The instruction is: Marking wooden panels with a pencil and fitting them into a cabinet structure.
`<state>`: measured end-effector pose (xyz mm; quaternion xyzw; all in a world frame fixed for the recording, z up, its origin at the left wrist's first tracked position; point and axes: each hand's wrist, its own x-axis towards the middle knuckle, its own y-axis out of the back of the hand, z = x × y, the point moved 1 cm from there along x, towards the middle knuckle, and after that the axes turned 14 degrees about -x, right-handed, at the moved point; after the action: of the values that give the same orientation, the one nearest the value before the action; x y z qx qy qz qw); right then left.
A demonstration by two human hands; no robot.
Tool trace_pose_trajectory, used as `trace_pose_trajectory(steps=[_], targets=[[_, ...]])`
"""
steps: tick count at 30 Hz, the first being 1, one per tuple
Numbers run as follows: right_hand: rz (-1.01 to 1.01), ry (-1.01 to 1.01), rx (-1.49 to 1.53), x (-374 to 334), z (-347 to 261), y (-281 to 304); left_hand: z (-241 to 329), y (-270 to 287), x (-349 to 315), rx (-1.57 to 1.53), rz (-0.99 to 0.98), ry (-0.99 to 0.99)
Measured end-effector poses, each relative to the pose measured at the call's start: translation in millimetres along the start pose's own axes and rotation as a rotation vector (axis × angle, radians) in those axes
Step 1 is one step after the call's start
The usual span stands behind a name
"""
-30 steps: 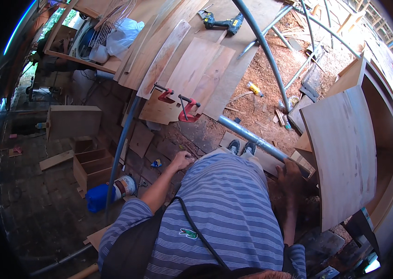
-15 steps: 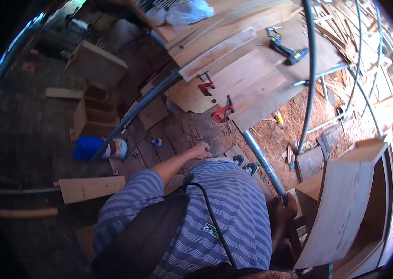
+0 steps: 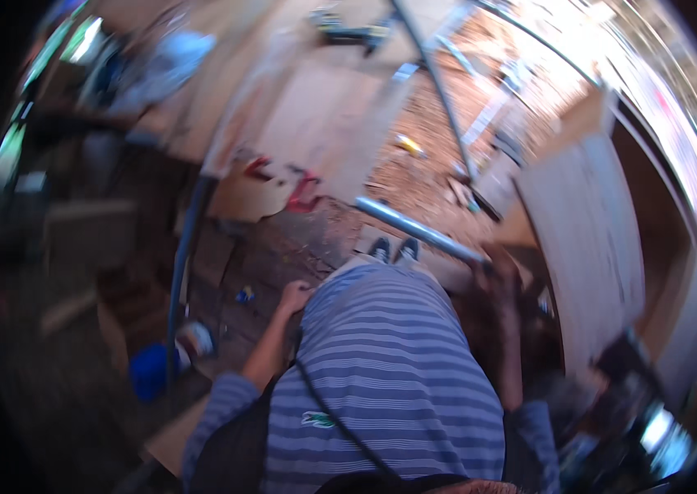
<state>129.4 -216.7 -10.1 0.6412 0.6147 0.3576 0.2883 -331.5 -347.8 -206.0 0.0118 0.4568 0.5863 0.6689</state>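
Note:
My left hand [image 3: 297, 295] hangs by the left side of my striped shirt, fingers loosely curled in, and I see nothing in them. On the right, my right hand [image 3: 502, 276] is closed around the near end of a grey metal pipe [image 3: 414, 224]; blur and shade soften its fingers. Past the pipe's far end, two red clamps sit at the edge of a pale wooden board; the nearer red clamp [image 3: 305, 193] is the clearer one. Just right of my right hand stands a pale wooden cabinet [image 3: 583, 239] with an open, hollow side.
A power drill [image 3: 353, 31] lies on the boards at the far side. Upright metal bars [image 3: 188, 247] cross the view. Wood shavings [image 3: 414, 107] cover the ground beyond the pipe, with a yellow bottle [image 3: 409, 146] on them. A blue jug [image 3: 151, 370] stands left.
The view has turned, so boards, clamps and drill appear farther left and the cabinet stands higher. My left hand has drawn back beside my body. My right hand stays at the pipe's end.

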Motion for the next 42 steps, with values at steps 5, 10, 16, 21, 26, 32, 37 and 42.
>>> trace_pose_trajectory(steps=[5, 10, 16, 21, 26, 32, 37, 42], targets=[[-0.023, -0.004, 0.028, -4.2, -19.3, 8.5, -20.3, 22.3, 11.3, -0.02, -0.135, 0.056], [0.267, 0.121, -0.149, -17.6, -42.8, 50.5, 1.4, 27.7, 27.9, -0.052, -0.211, 0.036], [0.504, -0.04, -0.634, -52.1, -16.5, 88.3, 88.1, 35.4, 35.6, -0.142, -0.203, 0.125], [0.278, -0.351, -0.808, -72.0, 0.8, 95.0, 108.1, 30.5, 50.4, -0.073, -0.216, 0.078], [0.255, -0.413, -0.787, -70.8, -7.4, 92.2, 99.7, 27.7, 57.5, -0.072, -0.263, 0.06], [0.229, -0.36, -0.768, -62.6, -11.3, 84.3, 92.0, 27.0, 57.0, -0.055, -0.277, -0.012], [0.2, -0.27, -0.691, -47.9, -23.6, 74.9, 26.6, 29.1, 85.1, 0.124, -0.278, -0.066], [0.259, -0.232, -0.644, -51.2, -23.8, 69.2, 51.2, 33.7, 71.3, -0.009, -0.337, -0.068]])
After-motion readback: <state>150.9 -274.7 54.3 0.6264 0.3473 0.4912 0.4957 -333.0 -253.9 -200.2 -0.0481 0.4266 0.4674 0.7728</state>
